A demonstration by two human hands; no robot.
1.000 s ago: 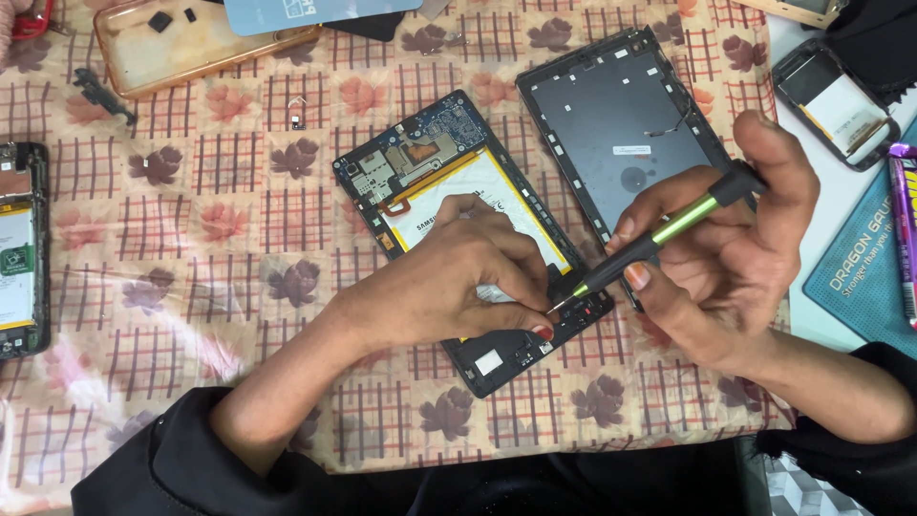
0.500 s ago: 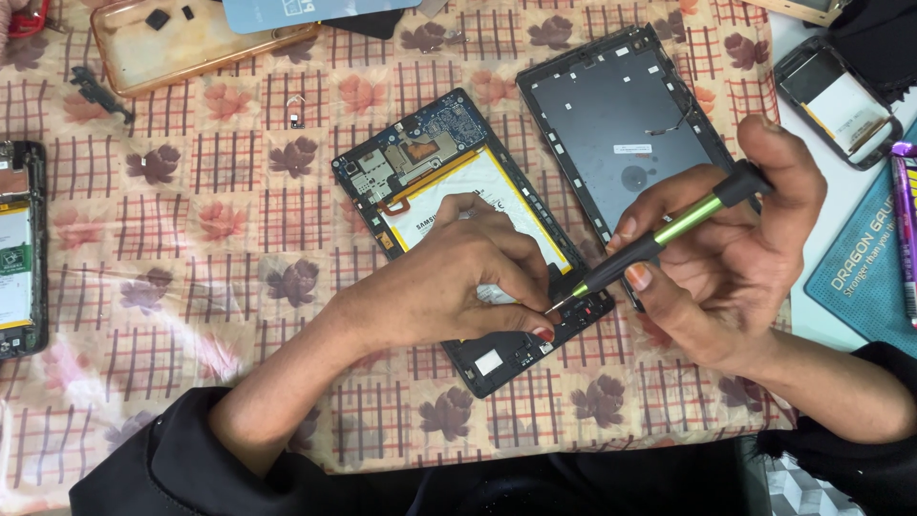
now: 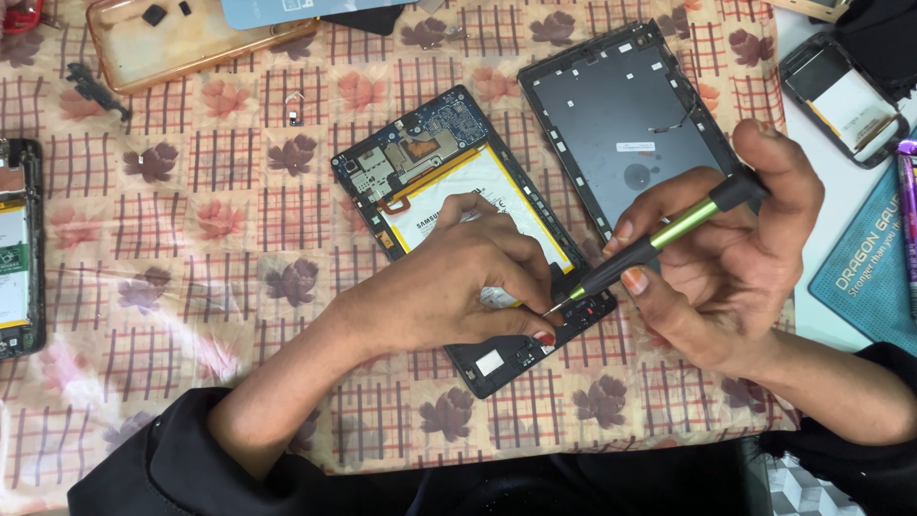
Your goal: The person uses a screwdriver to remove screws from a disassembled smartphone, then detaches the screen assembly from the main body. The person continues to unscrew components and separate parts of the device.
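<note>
**Currently: opened tablet under both hands, screwdriver tip at its lower edge**

My left hand (image 3: 458, 291) lies flat across the lower half of the opened tablet (image 3: 458, 220), fingers curled down onto its frame and pressing it to the bench; it grips nothing, only bears on the device. My right hand (image 3: 735, 258) is closed around a green-and-black screwdriver (image 3: 659, 239), thumb and fingers pinched on the shaft, the tool slanting down to the left. Its tip sits at the tablet's lower right edge, just beside my left fingertips (image 3: 540, 334).

The tablet rests tilted on a chequered cloth with leaf prints (image 3: 191, 248), near the middle of the bench. Its circuit board (image 3: 420, 143) shows at the upper end, and a white battery (image 3: 478, 196) fills the middle, partly hidden by my left hand.

Surroundings, as observed:
- A dark back cover (image 3: 621, 124), inner face up, lies just beside the tablet on the right; my right hand overlaps its lower corner.
- A clear phone case (image 3: 181, 43) sits at the top left, well apart.
- Another opened device (image 3: 19, 248) lies at the far left edge.
- A small dark-framed device (image 3: 845, 100) lies at the upper right.
- A blue mat (image 3: 874, 277) lies behind my right hand.
- Small loose parts (image 3: 294, 107) rest on the cloth above the tablet.
</note>
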